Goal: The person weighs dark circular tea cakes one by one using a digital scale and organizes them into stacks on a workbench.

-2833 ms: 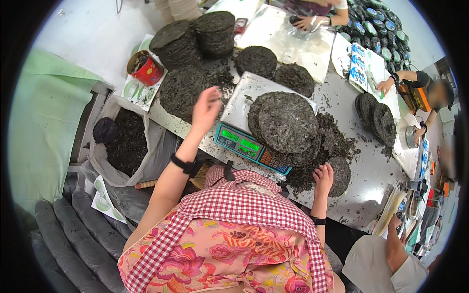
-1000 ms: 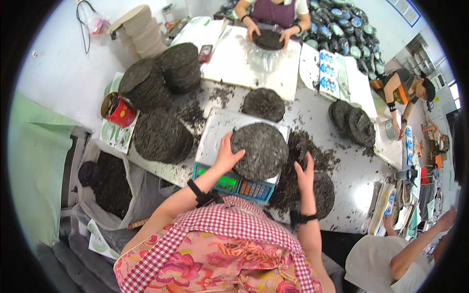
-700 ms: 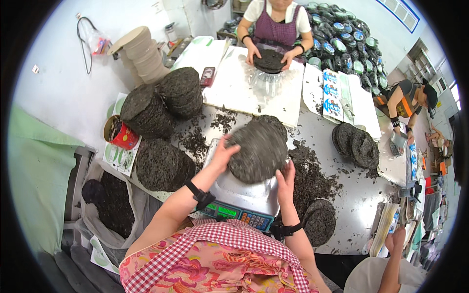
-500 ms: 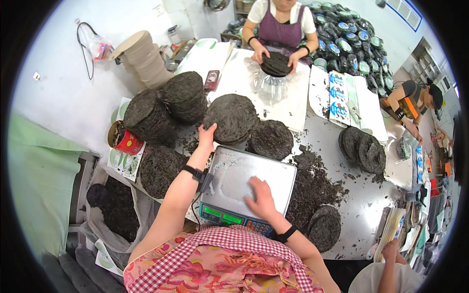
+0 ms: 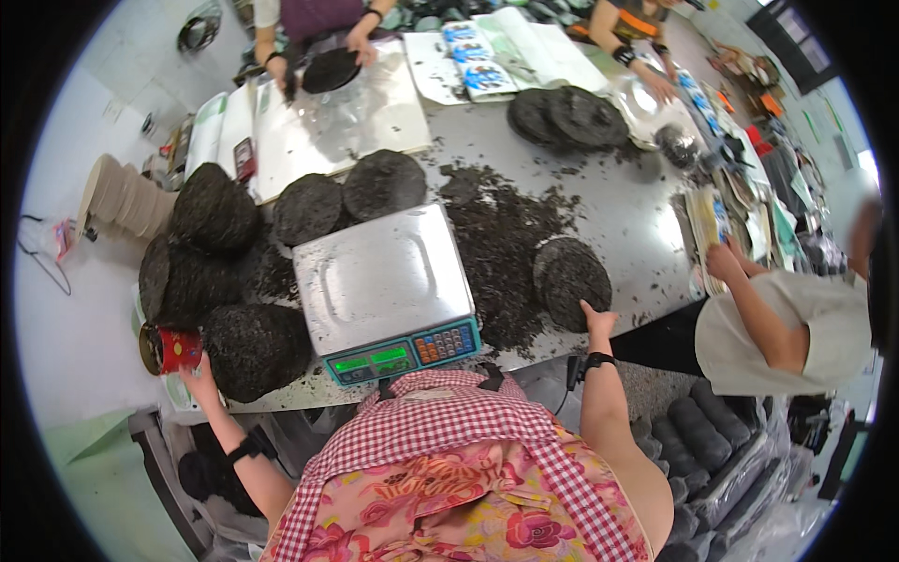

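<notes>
My left hand [image 5: 198, 379] is at the left, beside a red tin [image 5: 180, 348] and the edge of a dark stack [image 5: 253, 351]; its thumb stands apart from the fingers, and whether it touches the tin I cannot tell. To the right, my right hand [image 5: 598, 323] grips the near edge of dark round pressed cakes [image 5: 573, 286], which look like dried seaweed; the thumb lies on top, the other fingers are mostly hidden. Between my arms stands a weighing scale [image 5: 384, 281] with a bare metal pan and lit green display.
Several dark stacks [image 5: 215, 208] crowd the left, with round cakes [image 5: 384, 184] behind the scale. Loose dark crumbs [image 5: 506, 253] cover the middle. Across the table, a person's hands [image 5: 361, 45] hold a dark cake; another person [image 5: 787, 323] works at the right.
My view has swung rightward. My left hand has left the stack behind the scale for the tin; my right hand has moved off the scale onto the cakes at right.
</notes>
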### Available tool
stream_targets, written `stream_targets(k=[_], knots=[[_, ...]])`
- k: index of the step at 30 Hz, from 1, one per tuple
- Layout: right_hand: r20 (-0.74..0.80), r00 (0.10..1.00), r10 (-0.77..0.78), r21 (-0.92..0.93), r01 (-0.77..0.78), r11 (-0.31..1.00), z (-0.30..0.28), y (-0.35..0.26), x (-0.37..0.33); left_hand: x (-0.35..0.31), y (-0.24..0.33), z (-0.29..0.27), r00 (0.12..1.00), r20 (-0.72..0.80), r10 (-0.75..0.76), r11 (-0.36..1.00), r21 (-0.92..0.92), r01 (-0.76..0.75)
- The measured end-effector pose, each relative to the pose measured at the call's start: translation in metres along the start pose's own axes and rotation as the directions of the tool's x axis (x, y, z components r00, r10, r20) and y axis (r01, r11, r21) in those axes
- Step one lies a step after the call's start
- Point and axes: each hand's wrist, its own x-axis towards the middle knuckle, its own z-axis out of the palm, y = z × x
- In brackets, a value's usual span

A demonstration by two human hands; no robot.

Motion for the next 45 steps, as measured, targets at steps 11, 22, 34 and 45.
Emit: stream_targets(k=[11, 22, 34, 45], knots=[[0.391, 0.602, -0.696, 0.916, -0.179, 0.360, -0.007, -0.140, -0.181, -0.081, 0.019, 0.040, 0.976, -0.211, -0.052, 0.949, 0.294, 0.114], [0.002, 0.987, -0.162, -0.102, 0.162, 0.982, 0.019, -0.015, 0.000, -0.111, 0.161, 0.093, 0.970, -0.215, -0.114, 0.897, -0.441, 0.007], [0.002, 0.967, -0.256, 0.875, 0.122, 0.468, -0.006, -0.040, -0.027, -0.216, 0.251, 0.242, 0.427, 0.555, 0.714, 0.589, -0.146, -0.795], [0.080, 0.529, -0.845, 0.916, 0.296, 0.272, 0.010, -0.161, -0.221, -0.099, 0.133, 0.071, 0.939, -0.280, 0.197, 0.944, 0.313, -0.104]])
